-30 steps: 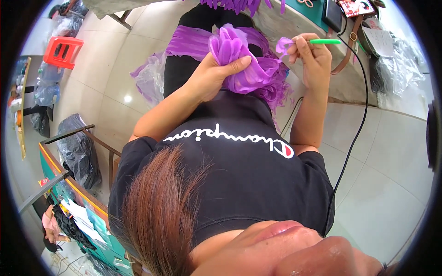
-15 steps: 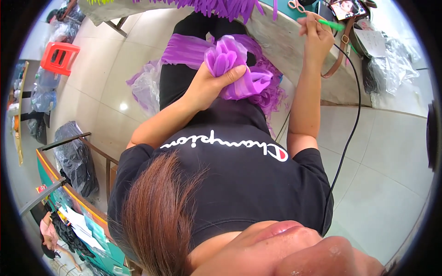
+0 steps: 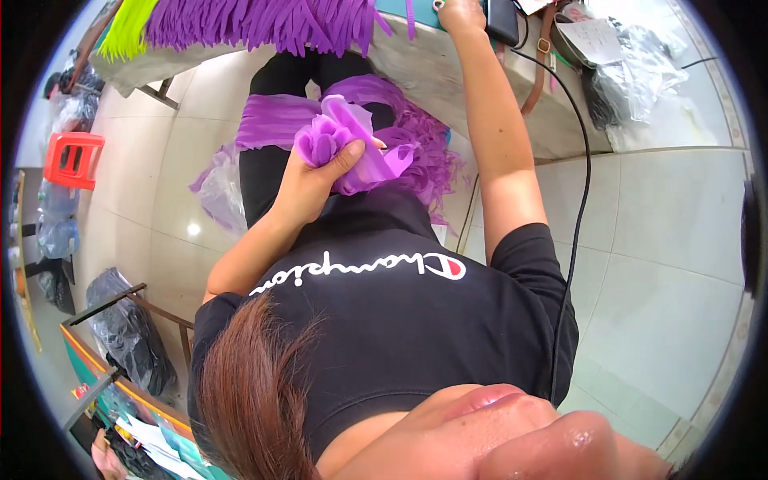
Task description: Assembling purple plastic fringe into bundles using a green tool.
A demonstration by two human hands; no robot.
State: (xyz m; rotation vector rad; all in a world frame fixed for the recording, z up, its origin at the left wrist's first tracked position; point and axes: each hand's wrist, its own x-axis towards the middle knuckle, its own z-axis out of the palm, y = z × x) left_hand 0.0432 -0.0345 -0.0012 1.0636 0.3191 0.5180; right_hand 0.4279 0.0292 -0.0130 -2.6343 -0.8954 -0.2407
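Pale floor tiles (image 3: 672,240) are filling the background, seen from above past a seated person's black shirt (image 3: 384,320). At far left, a red plastic stool (image 3: 72,158) is standing beside clear bags, and a dark bag (image 3: 128,336) is leaning against a metal frame. Along the top, a fringe of purple strips (image 3: 264,24), with a yellow-green bundle (image 3: 128,28) at its left end, is hanging over the edge of the counter (image 3: 448,80).

Moving rightward, the left hand (image 3: 308,188) is holding a gathered purple paper flower (image 3: 340,144) over the lap; its fingers are curling closed around the bunched base, the thumb pressing across the front. More loose purple paper (image 3: 424,160) is lying on the lap, just beside the flower.

Further right, the right hand (image 3: 462,12) is stretching up to the counter at the frame's top edge. Its fingers are largely cut off, so whether they are open or gripping something cannot be told. A dark device (image 3: 502,20) is lying just beside that hand, and a black cable (image 3: 580,200) is trailing down from the counter past the right arm. Crumpled clear plastic (image 3: 640,72) is lying at far right.

Probable risks: the one-handed pinch is bearing the whole flower, so slackening would likely be letting the gathered folds spring apart; the reaching arm is passing near the cable and could be snagging it, dragging the device off the counter.
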